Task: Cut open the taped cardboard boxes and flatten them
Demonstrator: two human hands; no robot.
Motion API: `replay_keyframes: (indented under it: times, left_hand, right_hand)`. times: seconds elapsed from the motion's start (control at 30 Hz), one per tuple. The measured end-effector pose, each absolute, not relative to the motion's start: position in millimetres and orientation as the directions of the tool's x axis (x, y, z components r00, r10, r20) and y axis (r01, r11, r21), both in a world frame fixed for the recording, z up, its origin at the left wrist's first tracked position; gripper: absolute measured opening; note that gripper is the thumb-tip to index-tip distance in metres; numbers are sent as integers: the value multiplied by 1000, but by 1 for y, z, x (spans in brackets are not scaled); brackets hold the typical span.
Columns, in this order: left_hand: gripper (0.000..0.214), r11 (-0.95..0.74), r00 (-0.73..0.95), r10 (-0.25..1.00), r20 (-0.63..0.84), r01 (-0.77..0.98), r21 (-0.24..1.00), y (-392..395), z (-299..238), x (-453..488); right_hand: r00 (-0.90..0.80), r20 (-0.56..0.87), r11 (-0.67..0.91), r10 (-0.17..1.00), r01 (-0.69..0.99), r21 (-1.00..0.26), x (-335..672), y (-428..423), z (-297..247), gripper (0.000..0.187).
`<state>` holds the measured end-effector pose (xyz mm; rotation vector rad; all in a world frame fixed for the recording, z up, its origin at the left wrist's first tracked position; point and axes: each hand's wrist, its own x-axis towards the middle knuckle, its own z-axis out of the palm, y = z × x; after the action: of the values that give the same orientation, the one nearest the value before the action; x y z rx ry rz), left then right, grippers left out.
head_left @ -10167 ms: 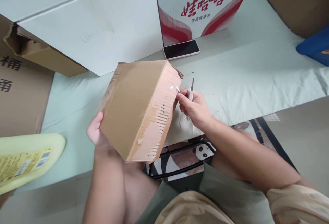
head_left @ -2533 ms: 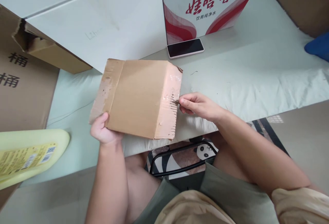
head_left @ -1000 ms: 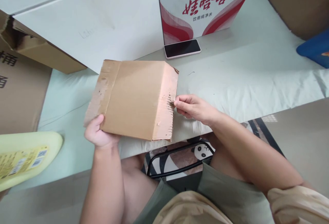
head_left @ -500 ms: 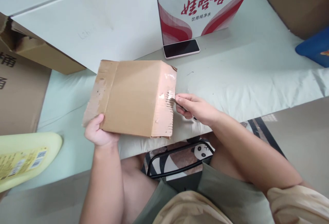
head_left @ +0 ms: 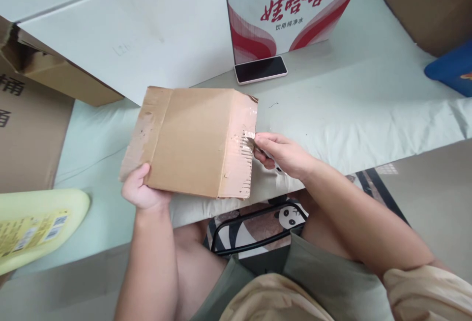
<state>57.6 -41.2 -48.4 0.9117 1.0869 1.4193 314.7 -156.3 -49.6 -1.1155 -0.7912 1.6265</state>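
Note:
My left hand (head_left: 143,187) grips the lower left corner of a flat piece of brown cardboard (head_left: 191,139), thumb on top and fingers underneath. The cardboard is tilted up above the table and has folded flaps on its left and right. Along the edge of the right flap (head_left: 238,163) runs a row of short parallel cuts, with shiny bits of tape near them. My right hand (head_left: 282,154) is closed around a small knife (head_left: 260,150). Its blade tip touches the flap's right edge, near the top of the cuts. Most of the handle is hidden in my fingers.
Behind the cardboard, a phone (head_left: 261,70) lies before a white and red carton (head_left: 291,16). A big white box (head_left: 129,41) stands at the back left. A pale yellow bottle (head_left: 40,227) lies at left, a blue object (head_left: 452,72) at right. The table (head_left: 368,114) has a pale green cloth.
The cardboard has shifted slightly to the right in my left hand. My right hand has moved a little right, and the knife tip sits slightly higher along the flap's edge.

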Motion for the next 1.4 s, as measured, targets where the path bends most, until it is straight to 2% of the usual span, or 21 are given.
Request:
replay_keyframes:
  times: [0.43,0.6,0.83,1.17,1.33,1.4]
  left_hand:
    - [44,-29,-139,990,-16,-317,948,-42,-48,59]
    - [38,-10,-143,989,-38,-320,947,-41,-49,58]
    - [38,-35,-122,993,-4,-315,949,-41,-50,58]
    - [26,-24,-130,991,-19,-319,948,-41,-51,58]
    - [26,-46,-161,987,-8,-325,945,-38,-53,60]
    - [26,-37,-169,985,-20,-324,945,-37,-52,61]
  right_hand:
    - [-93,-368,-379,925,-214,-900,317,-155,-45,37]
    - [-114,-342,-357,933,-168,-919,319,-156,-47,37]
    - [-88,-252,-261,964,-107,-959,320,-155,-51,48]
    - [-45,-266,-268,963,-49,-962,317,-155,-52,47]
    - [71,-347,-345,935,-39,-938,321,-153,-49,38]
    - [204,-342,-365,917,90,-927,325,-152,-48,42]
